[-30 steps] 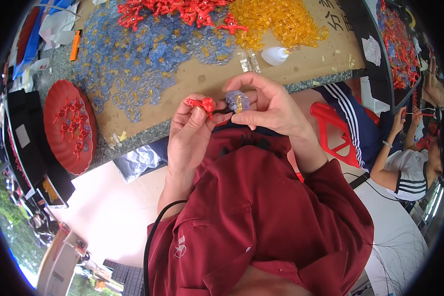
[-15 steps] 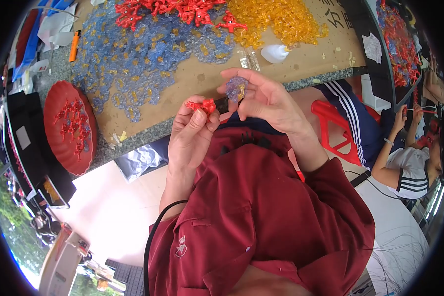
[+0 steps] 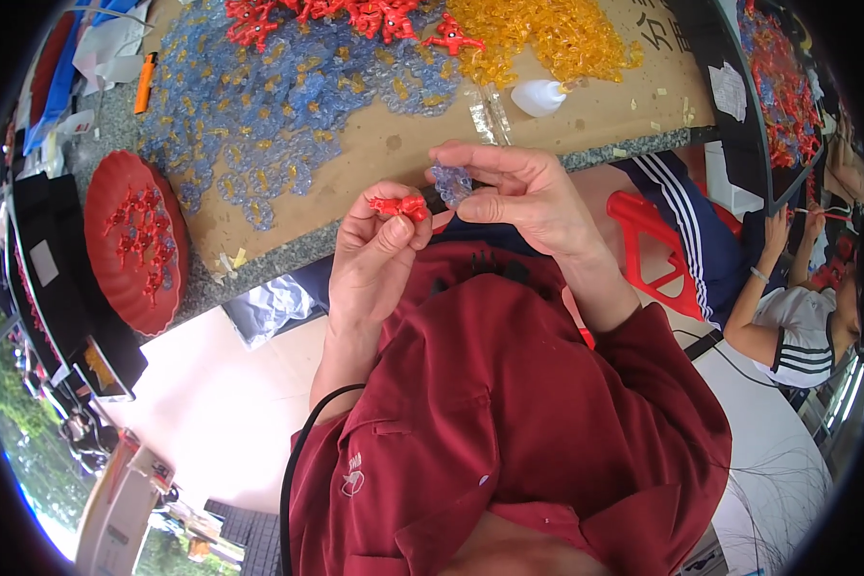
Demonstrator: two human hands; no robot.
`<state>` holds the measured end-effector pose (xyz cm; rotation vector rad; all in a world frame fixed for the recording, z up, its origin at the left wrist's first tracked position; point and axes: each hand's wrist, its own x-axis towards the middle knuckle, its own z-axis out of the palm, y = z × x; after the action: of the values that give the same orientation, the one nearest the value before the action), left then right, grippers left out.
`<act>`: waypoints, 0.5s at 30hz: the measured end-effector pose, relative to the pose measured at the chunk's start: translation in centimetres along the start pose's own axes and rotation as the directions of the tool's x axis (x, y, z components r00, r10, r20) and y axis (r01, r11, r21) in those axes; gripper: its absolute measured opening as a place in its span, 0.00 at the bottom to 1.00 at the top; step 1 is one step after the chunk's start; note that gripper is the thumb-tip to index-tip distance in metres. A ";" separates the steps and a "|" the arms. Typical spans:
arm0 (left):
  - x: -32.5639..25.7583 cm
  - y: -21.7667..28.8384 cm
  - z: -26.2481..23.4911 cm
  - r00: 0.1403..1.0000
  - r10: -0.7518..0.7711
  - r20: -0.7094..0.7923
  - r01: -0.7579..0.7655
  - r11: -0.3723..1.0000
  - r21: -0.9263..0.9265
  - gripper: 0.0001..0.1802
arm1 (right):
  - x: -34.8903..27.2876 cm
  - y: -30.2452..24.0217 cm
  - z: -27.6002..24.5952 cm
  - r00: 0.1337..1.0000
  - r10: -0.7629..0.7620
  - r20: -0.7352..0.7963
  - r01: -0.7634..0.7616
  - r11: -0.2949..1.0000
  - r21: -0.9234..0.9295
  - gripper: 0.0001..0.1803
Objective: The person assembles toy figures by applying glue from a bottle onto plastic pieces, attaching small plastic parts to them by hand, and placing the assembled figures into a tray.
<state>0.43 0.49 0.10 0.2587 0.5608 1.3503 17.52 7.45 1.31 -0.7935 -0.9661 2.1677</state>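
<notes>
Since a moment ago both hands have parted slightly — the left hand (image 3: 379,252) pinches a small red piece (image 3: 399,205), the right hand (image 3: 520,197) grips what seems a clear blue piece (image 3: 451,181), above the worktop (image 3: 394,154) edge.

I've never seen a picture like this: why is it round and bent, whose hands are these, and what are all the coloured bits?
No machine here: a person wears a wide fisheye camera on the head, looking down, so the picture is round and straight edges bend. The dark red shirt at the bottom is the person's own. The left hand pinches a small red plastic piece; the right hand holds a clear bluish plastic piece beside it. On the cardboard-covered table lie heaps of blue pieces, red pieces and yellow pieces. A red tray at the left holds more red ones. Another person sits at the right.
</notes>
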 end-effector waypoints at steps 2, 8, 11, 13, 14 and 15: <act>0.0 -0.2 -0.1 1.000 0.002 -0.023 -0.002 1.000 0.014 0.12 | -0.1 0.1 0.0 1.000 0.022 0.007 -0.023 0.999 0.035 0.23; 0.3 -0.4 0.2 0.998 -0.024 -0.049 0.023 1.000 -0.015 0.11 | 0.1 0.6 0.0 0.999 0.014 -0.037 -0.013 0.999 0.041 0.22; 0.5 -0.6 -0.3 0.998 -0.020 -0.054 0.017 0.998 -0.057 0.11 | 0.1 0.4 0.8 0.992 -0.053 -0.118 0.054 0.999 -0.001 0.19; 0.7 -0.6 -0.2 0.999 -0.012 -0.046 0.009 0.997 -0.077 0.11 | 0.2 0.5 0.9 0.988 -0.095 -0.123 0.094 0.995 -0.014 0.18; 0.6 -0.6 0.1 0.998 -0.003 -0.063 -0.001 0.997 -0.073 0.11 | 0.3 0.8 0.8 0.978 -0.180 -0.110 0.170 0.981 -0.094 0.18; 0.6 -0.6 0.3 0.997 0.004 -0.083 -0.010 0.998 -0.069 0.10 | 0.3 1.0 0.7 0.961 -0.260 -0.091 0.242 0.955 -0.172 0.17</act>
<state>1.14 1.00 -0.08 0.1487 0.5809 1.3896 16.49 6.81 0.82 -0.8111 -1.1276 1.8259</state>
